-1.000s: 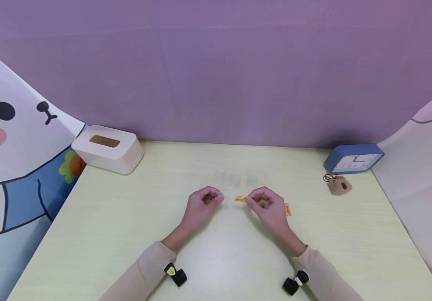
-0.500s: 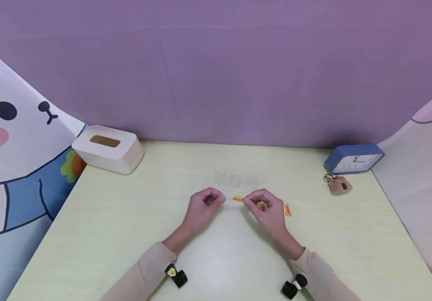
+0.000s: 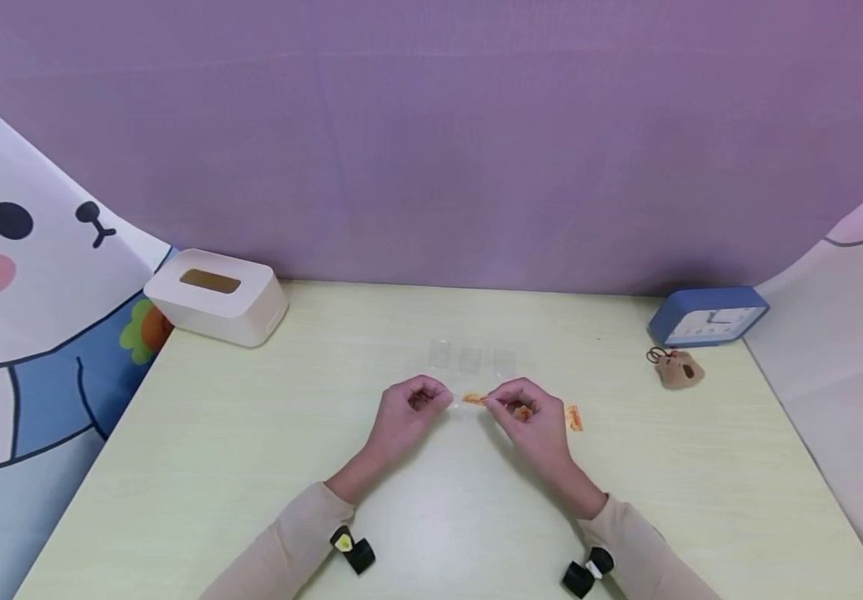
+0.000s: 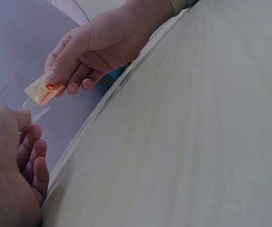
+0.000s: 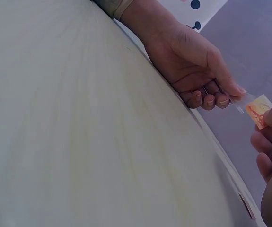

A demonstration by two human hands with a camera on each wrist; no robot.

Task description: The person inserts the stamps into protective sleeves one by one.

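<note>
My left hand pinches a small clear plastic bag between thumb and forefinger, above the table. Facing it, my right hand grips a small orange-and-yellow printed card by one end. In both wrist views the card's free edge is at the bag's edge; whether it has entered the bag is hard to tell. Beyond the hands, several clear plastic bags lie flat in a row. Another orange printed card lies to the right of my right hand, and more orange shows partly hidden behind its fingers.
A white tissue box stands at the table's back left. At the back right are a blue clock and a brown plush keychain. A purple cloth hangs behind the pale table.
My right hand has shifted slightly left, bringing the card closer to the bag. My left hand has edged a little to the right. The other things have stayed put.
</note>
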